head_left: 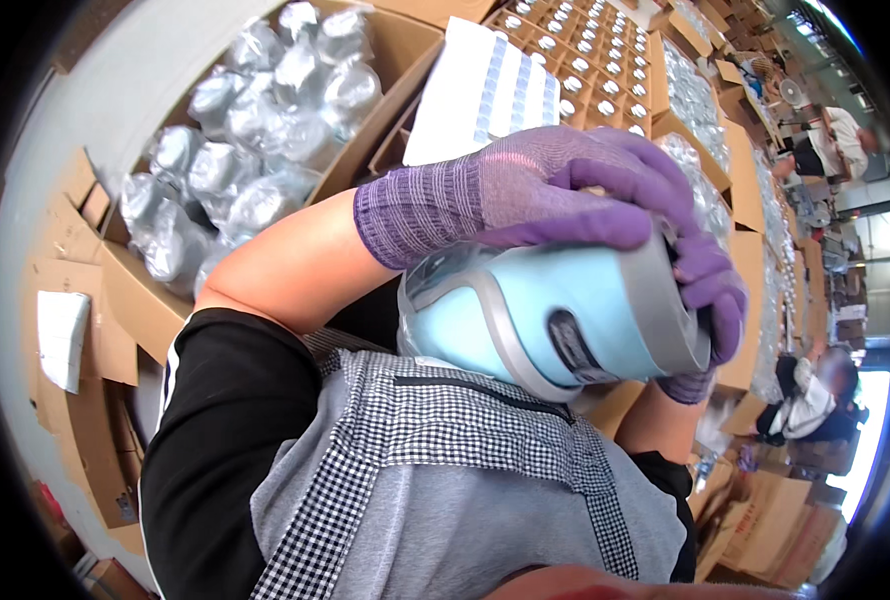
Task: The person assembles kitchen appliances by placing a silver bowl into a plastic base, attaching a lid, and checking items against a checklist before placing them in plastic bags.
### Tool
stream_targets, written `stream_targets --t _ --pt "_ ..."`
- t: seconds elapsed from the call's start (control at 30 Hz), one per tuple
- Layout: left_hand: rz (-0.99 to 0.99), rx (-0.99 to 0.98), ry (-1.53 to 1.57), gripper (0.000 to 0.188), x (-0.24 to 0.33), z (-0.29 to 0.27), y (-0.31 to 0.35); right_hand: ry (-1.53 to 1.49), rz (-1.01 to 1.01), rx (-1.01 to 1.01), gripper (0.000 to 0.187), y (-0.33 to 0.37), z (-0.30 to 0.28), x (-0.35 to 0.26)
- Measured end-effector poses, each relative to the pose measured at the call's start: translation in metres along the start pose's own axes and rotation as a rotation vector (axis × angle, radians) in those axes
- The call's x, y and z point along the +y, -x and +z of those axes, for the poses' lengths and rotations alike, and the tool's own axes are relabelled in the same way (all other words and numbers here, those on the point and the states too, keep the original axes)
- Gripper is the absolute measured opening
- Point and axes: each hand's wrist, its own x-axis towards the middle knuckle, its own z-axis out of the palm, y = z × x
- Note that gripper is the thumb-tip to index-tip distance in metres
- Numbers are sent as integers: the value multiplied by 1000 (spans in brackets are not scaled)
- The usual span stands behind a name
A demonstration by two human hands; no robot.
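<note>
A big light blue container (565, 315) with a grey rim, a curved grey band and a dark oval badge lies tilted against my chest. It looks like an insulated jug, but its exact kind is unclear. Clear plastic film covers its left end. My left hand (575, 185), in a purple knit glove, is closed over the upper side and the grey rim. On the rim's far right side, my right hand (710, 290), in a matching glove, curls its fingers around the end. Both palms and what lies under the fingers are hidden.
At the left stands an open carton (145, 290) of several plastic-wrapped vessels (295, 75). Beyond my hands lie a white sheet with pale blue blocks (495, 90) and a divided carton (590, 75) of silver-topped items. More cartons (765, 520) and two people work at the right.
</note>
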Motion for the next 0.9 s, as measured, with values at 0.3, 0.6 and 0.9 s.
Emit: stream_targets --t 0.3,0.6,0.9 --pt "-580 -351 -146 43 -68 70 83 888 386 -599 39 3 -36 -132" --pt "-679 310 -276 48 -27 101 94 1003 338 -672 30 13 -19 -125" --pt "-766 357 -322 46 -11 85 77 802 921 -342 27 -4 3 -95"
